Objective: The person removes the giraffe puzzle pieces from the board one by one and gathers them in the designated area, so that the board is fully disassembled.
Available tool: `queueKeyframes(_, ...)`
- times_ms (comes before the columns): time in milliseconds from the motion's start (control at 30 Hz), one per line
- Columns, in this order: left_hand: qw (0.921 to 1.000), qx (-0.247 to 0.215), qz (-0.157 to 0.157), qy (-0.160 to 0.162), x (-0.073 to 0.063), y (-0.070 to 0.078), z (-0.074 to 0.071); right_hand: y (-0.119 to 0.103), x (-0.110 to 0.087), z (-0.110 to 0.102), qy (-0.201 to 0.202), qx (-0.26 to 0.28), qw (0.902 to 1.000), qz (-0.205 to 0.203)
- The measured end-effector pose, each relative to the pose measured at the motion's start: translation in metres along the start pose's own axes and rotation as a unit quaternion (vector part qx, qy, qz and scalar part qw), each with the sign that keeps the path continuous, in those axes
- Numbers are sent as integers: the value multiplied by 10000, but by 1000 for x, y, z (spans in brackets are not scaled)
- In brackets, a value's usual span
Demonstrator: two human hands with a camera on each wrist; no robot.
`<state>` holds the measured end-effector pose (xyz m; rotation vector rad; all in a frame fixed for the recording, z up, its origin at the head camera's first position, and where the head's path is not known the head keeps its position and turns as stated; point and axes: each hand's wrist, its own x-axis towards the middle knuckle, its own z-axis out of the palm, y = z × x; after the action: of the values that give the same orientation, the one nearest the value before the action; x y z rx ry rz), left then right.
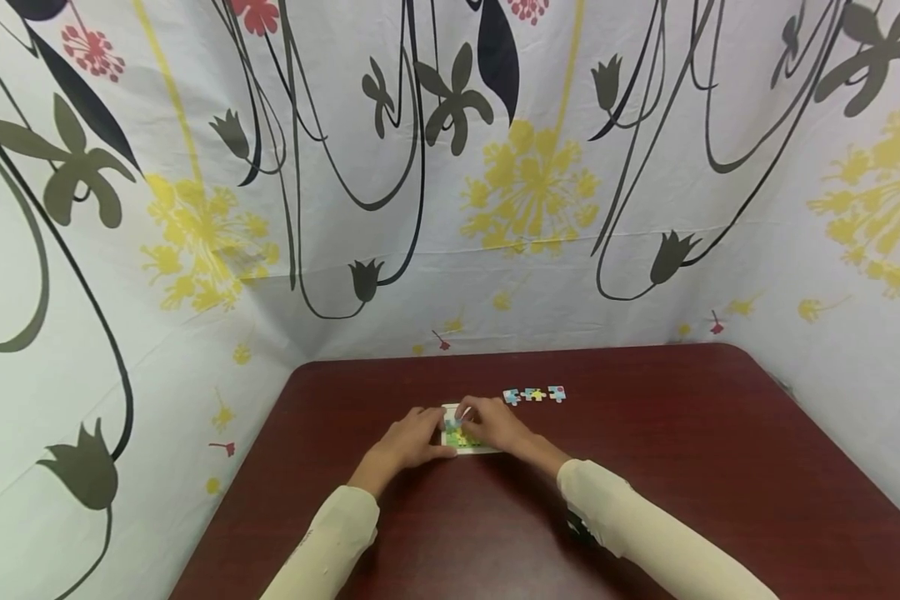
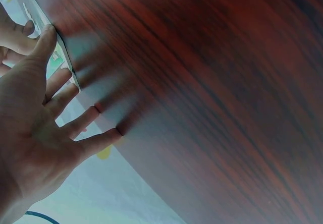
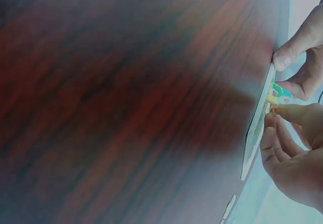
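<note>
A small puzzle board with a pale rim and a green, yellow and blue picture lies on the table. My left hand rests at its left side, thumb against the near edge; in the left wrist view the left hand's fingers are spread and fairly straight. Over the board, my right hand pinches a small puzzle piece between thumb and fingertips, close to the board's surface. The right hand hides part of the picture. Beyond it lie three loose puzzle pieces, a left one, a middle one and a right one.
The dark red wooden table has rounded far corners. A white cloth with printed flowers hangs behind it and along both sides. A small dark object shows partly beneath the right sleeve.
</note>
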<state>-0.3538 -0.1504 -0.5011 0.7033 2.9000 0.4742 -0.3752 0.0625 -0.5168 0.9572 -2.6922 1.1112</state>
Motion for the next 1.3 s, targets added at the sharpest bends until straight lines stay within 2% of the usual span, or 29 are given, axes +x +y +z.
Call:
queueKeyframes(267,10000,45,10,41,0,-2,0,3,2,-13,182,205,9996,-39)
queueKeyframes(500,10000,44,21,47,-2,-3,-1,13,1,-30,239,452,9984,227)
queueKeyframes(667,10000,20,-3,63,-3,-3,-3,24,-4,-43,329,328,9986,255)
queueKeyframes(1000,9999,-10,67,144,-2,-3,-4,46,-18,-68,375,59,9966,737)
queueKeyframes(1300,9998,49,101,135,-3,2,-2,59,-31,-74,373,-178,9938,1034)
